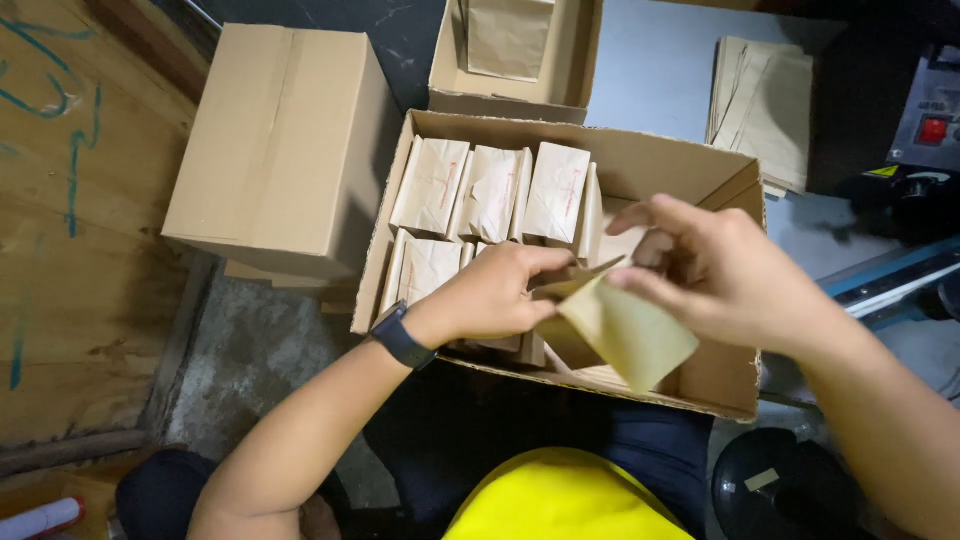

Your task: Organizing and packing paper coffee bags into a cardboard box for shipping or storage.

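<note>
Both my hands hold one brown paper pouch over an open cardboard box. My left hand, with a dark wristband, grips the pouch's top edge from the left. My right hand pinches the same top edge from the right, fingers partly spread. Inside the box stand several filled brown paper pouches in rows along the left and far side. The pouch in my hands hangs over the box's near right part.
A closed cardboard box lies to the left. A second open box holding a pouch sits beyond. A stack of flat paper bags lies at the upper right, next to a machine with a red button.
</note>
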